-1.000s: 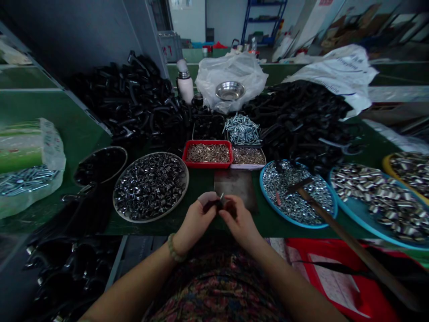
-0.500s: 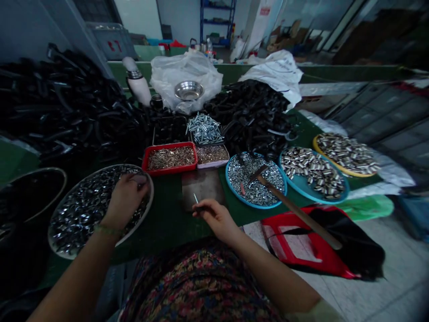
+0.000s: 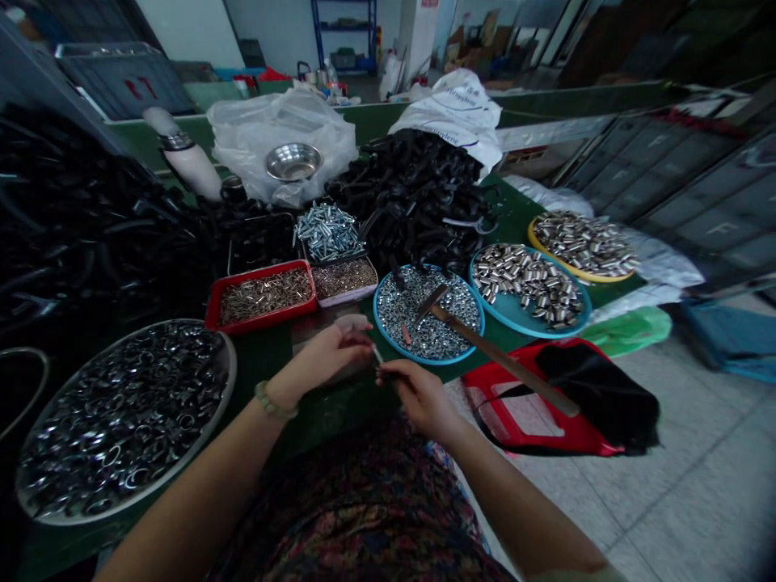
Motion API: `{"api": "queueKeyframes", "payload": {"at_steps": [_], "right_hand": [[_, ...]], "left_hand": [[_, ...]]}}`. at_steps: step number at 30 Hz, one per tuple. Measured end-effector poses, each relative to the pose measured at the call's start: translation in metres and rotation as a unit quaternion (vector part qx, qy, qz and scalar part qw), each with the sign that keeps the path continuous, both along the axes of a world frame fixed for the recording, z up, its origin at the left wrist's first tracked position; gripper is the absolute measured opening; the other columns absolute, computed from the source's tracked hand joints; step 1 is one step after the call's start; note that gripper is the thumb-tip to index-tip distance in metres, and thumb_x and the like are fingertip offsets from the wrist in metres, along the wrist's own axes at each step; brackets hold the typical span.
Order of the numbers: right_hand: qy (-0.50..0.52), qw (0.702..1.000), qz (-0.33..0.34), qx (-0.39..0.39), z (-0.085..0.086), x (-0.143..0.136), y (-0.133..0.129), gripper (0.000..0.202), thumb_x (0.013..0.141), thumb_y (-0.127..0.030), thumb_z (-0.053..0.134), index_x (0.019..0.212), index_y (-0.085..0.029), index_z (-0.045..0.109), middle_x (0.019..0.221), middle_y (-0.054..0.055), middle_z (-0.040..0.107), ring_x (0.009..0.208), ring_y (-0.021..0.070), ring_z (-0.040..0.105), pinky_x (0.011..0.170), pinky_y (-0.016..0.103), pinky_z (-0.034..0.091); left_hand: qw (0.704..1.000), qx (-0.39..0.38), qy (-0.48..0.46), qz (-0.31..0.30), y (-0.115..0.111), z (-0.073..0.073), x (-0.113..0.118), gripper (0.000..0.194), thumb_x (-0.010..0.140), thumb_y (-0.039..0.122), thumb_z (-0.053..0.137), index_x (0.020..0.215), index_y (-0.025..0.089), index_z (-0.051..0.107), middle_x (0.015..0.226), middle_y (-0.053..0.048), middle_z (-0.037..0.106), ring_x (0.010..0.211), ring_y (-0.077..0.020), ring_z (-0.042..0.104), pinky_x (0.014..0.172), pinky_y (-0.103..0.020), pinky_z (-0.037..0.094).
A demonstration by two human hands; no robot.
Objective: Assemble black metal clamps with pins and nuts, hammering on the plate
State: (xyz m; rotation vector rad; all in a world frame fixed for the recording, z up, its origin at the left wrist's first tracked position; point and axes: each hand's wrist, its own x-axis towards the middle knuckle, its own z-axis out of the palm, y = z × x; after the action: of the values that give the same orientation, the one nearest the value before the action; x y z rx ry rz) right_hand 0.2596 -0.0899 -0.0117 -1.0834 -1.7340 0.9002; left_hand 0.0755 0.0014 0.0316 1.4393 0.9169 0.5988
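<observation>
Slim metal pin point(image 3: 377, 354) tilts above the green counter point(image 3: 339, 414), its lower end pinched in the right hand point(image 3: 421, 394), seemingly to leave the upper end free for the left hand point(image 3: 324, 356) just beside it, whose hold I cannot tell.

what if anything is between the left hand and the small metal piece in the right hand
Nothing visible stands between them: the left hand is right beside the small metal piece, which juts up from the fingers of the right hand. Whether the left hand touches it is too blurred to tell.
</observation>
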Motion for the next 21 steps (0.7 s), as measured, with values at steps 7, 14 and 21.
{"api": "queueKeyframes", "payload": {"at_steps": [7,14,21], "right_hand": [[0.182,0.951,-0.246,-0.042,-0.006,0.079,-0.026,0.017,0.091,-0.026,0.053,0.108,-0.024,0.054,0.096,0.005,0.069,0.082,0.0168,0.07,0.079,0.037,0.057],[0.235,0.927,-0.287,-0.053,0.001,0.095,-0.02,0.018,0.087,-0.031,0.06,0.103,-0.023,0.055,0.092,0.003,0.069,0.077,0.016,0.069,0.078,0.038,0.057],[0.236,0.942,-0.221,-0.086,0.004,0.064,-0.017,0.021,0.088,-0.036,0.059,0.104,-0.024,0.054,0.093,0.004,0.069,0.078,0.016,0.069,0.077,0.037,0.057]], "left_hand": [[0.928,0.326,0.126,-0.128,0.015,-0.02,0.108,0.013,0.078,0.01,0.059,0.085,0.021,0.062,0.068,-0.002,0.059,0.073,-0.019,0.057,0.077,-0.029,0.042],[0.894,0.376,0.174,-0.168,-0.003,-0.033,0.121,0.014,0.083,0.01,0.051,0.087,0.02,0.06,0.073,-0.006,0.059,0.075,-0.0217,0.056,0.083,-0.034,0.041],[0.945,0.275,0.145,-0.106,0.004,-0.031,0.108,0.014,0.081,0.012,0.053,0.079,0.019,0.065,0.082,-0.006,0.061,0.086,-0.0205,0.057,0.091,-0.035,0.041]]}}
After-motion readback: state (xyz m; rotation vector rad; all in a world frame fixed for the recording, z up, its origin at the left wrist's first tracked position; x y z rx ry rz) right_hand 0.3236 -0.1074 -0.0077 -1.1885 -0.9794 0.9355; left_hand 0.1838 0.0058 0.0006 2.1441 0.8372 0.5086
